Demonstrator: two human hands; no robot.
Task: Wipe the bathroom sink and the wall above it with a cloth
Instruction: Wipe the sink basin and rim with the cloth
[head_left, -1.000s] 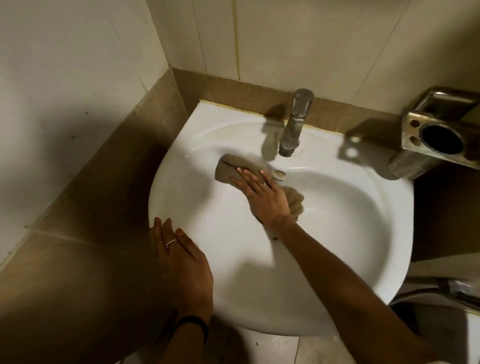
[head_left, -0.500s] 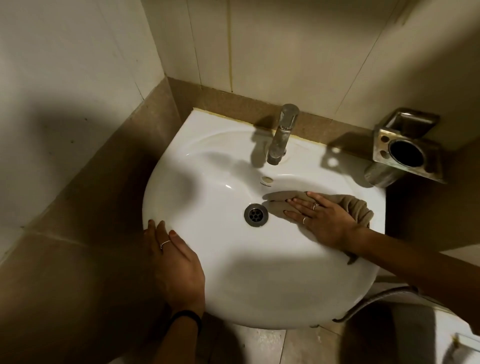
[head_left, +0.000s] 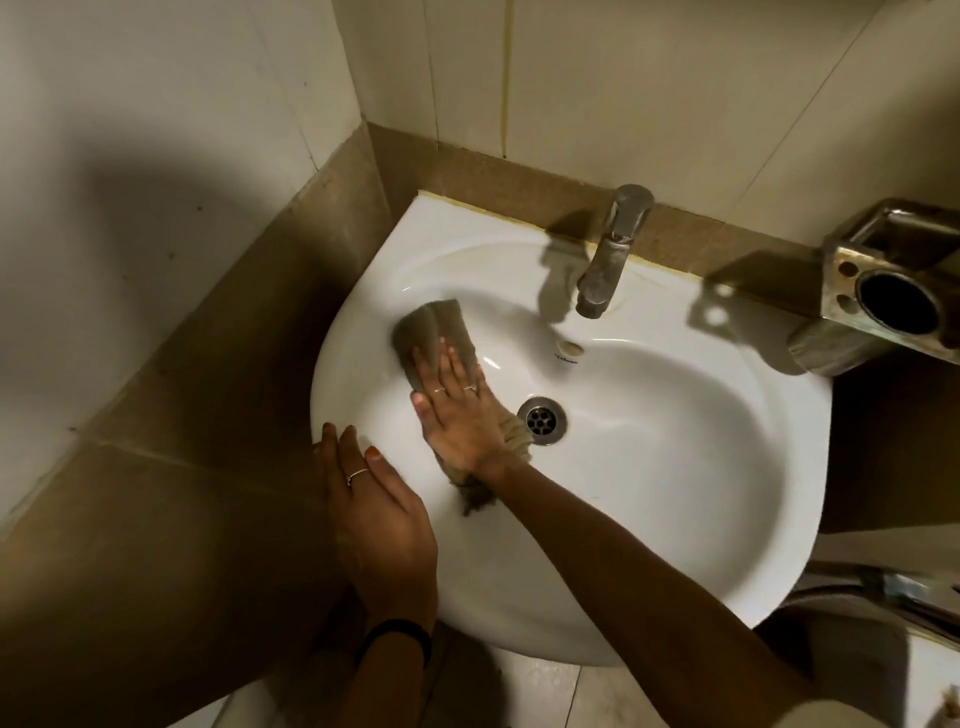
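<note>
Head view, only one. Right hand (head_left: 457, 410) lies flat on cloth (head_left: 436, 332) against the left inner slope of sink (head_left: 675, 467); fingers (head_left: 441, 371) straight and slightly spread, pressing down, not curled round the fabric. Flat palm likely chosen to keep a broad patch of cloth on the curved bowl while it slides. Cloth is stretched out under the hand: front end pokes past the fingertips toward the back-left rim, bunched tail trails under the wrist toward the front of the bowl, just beside drain (head_left: 540, 418). Cloth edges blurred, so it looks mid-stroke.

Left hand (head_left: 374, 499) rests on the left front rim, fingers straight and close together, draped over the edge, holding nothing. Probably a brace so the person can lean over the bowl and push harder with the other arm.

Tap (head_left: 610, 254) stands at the back rim, spout over the bowl, no water seen. Metal holder (head_left: 883, 291) is fixed to the wall right of the sink, well apart from both hands. Wall (head_left: 649, 93) above the sink is pale tile with a brown band at rim level; nothing touches it.

Judgement: bowl wipe in progress, left side now; rim, tap area and wall seem yet to do.
</note>
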